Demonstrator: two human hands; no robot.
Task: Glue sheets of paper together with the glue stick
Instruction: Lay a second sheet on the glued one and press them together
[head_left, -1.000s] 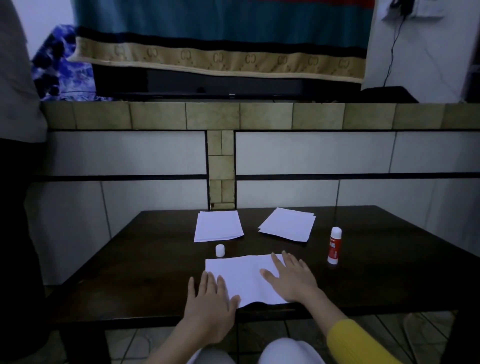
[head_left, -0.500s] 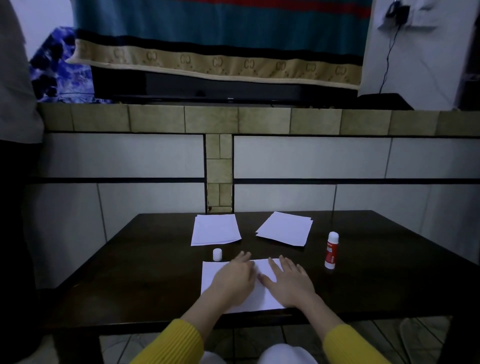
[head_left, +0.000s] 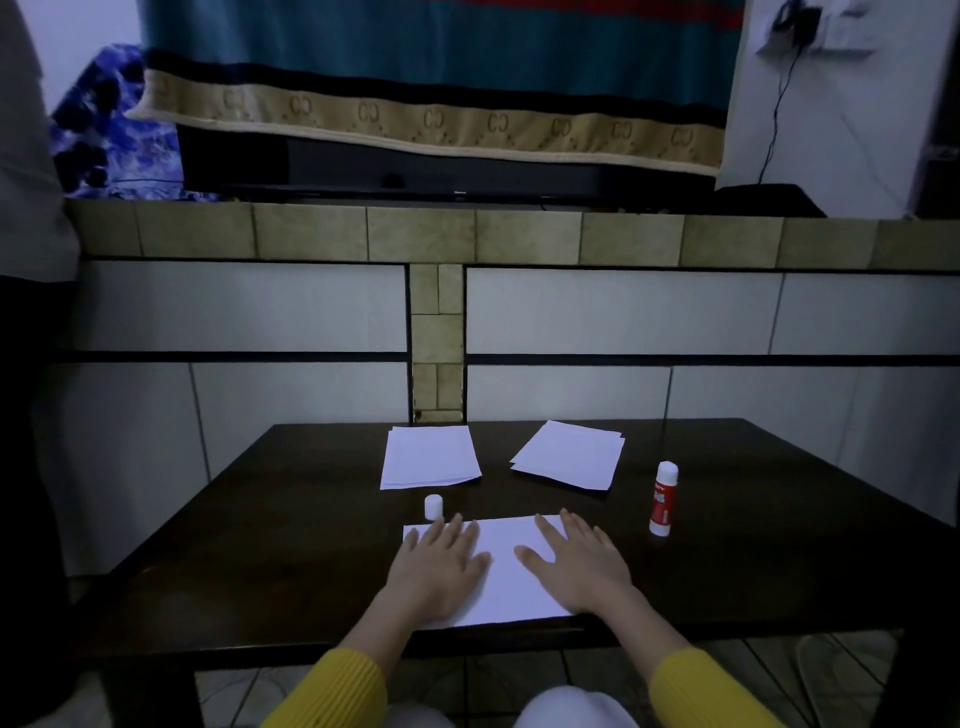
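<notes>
Both hands lie flat and open, grasping nothing, on a white sheet (head_left: 501, 571) at the near edge of a dark worktop (head_left: 291, 561): the left hand (head_left: 439, 569) on its left half, the right hand (head_left: 582, 564) on its right. The likely step is pressing glued sheets together.

The sheet's near edge lies just at the worktop's near edge, so an uneven push could slide it off or skew the layers before the glue takes. Any glue squeezed out at the edges could stick paper to the worktop or to the palms.

The glue stick (head_left: 662, 499) stands upright and uncapped toward the right edge, well apart from its cap (head_left: 433, 506), which sits just beyond the sheet's far left corner; left open, the stick may dry. Two paper stacks (head_left: 430, 456) (head_left: 569, 454) wait near the far edge.

The stick's red label is too small to read. A cloth border (head_left: 431, 117) behind repeats a paired "CC" motif.
</notes>
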